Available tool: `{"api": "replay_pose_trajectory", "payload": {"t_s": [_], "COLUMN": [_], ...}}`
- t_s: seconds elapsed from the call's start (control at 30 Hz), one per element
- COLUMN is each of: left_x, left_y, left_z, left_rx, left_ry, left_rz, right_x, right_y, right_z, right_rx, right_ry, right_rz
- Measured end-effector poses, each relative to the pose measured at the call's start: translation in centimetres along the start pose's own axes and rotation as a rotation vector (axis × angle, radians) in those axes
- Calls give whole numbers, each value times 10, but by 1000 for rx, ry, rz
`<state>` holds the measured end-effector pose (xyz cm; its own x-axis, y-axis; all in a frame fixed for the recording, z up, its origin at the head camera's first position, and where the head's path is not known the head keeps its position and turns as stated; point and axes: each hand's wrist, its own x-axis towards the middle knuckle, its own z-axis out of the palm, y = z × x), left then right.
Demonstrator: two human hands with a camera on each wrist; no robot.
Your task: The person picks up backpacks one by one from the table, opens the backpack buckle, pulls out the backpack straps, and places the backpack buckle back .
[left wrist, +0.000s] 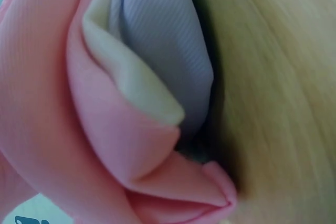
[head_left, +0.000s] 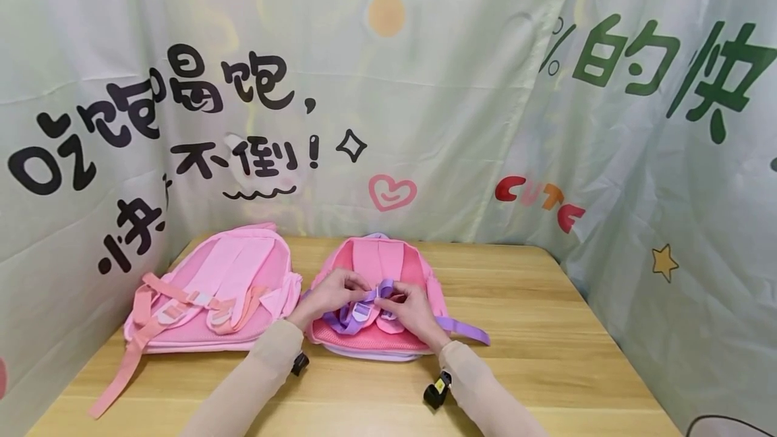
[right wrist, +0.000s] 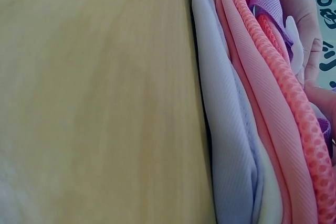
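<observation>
A pink backpack (head_left: 419, 261) lies with its padded back upward on the table, its purple straps (head_left: 349, 322) gathered over the middle. From the left, my left hand (head_left: 330, 299) pinches a part of the purple webbing near a small white buckle. My right hand (head_left: 415, 312) pinches the same strap from the other side, thumb and fingertips close to the left ones. In the left wrist view the bag's pink side fabric (left wrist: 37, 77) fills much of the picture. The right wrist view catches the bag's mesh edge (right wrist: 283, 87) and some fingers beside the purple strap.
A second pink backpack (head_left: 212, 261) with orange-pink straps lies to the left, one strap end trailing toward the table's front. The wooden table (head_left: 534, 356) meets printed cloth curtains (head_left: 437, 140) behind and at both sides. A purple strap end (head_left: 467, 330) sticks out rightward.
</observation>
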<state>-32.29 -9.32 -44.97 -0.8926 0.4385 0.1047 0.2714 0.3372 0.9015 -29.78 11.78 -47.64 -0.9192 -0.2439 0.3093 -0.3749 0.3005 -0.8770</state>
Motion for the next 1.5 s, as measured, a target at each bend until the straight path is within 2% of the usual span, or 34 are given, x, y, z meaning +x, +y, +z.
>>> {"api": "replay_pose_trajectory", "payload": {"t_s": [0.27, 0.5, 0.6, 0.67, 0.83, 0.97, 1.23, 1.4, 1.5], "left_x": [2, 3, 2, 2, 3, 4, 7, 7, 7], "left_y": [3, 3, 3, 2, 2, 4, 3, 1, 2], "left_z": [5, 6, 8, 9, 11, 10, 14, 16, 17], "left_rx": [-20, -32, -38, -34, -42, -79, -167, -156, -150], "left_ry": [74, 102, 107, 111, 104, 80, 35, 39, 32], "left_rz": [-40, -8, -3, 1, 25, 27, 5, 19, 33], "right_x": [-2, -11, -12, -10, -3, -1, -2, -2, -5], "right_y": [-3, -37, -37, -28, -4, 0, 1, -2, -17], "right_z": [0, -3, -2, 0, 4, 3, 2, 3, 0], "right_rx": [17, 0, 8, 16, 26, 49, 69, 48, 42], "right_ry": [46, 57, 53, 61, 90, 71, 51, 53, 39], "right_rz": [19, -13, -21, -15, 1, -6, -15, 12, 13]}}
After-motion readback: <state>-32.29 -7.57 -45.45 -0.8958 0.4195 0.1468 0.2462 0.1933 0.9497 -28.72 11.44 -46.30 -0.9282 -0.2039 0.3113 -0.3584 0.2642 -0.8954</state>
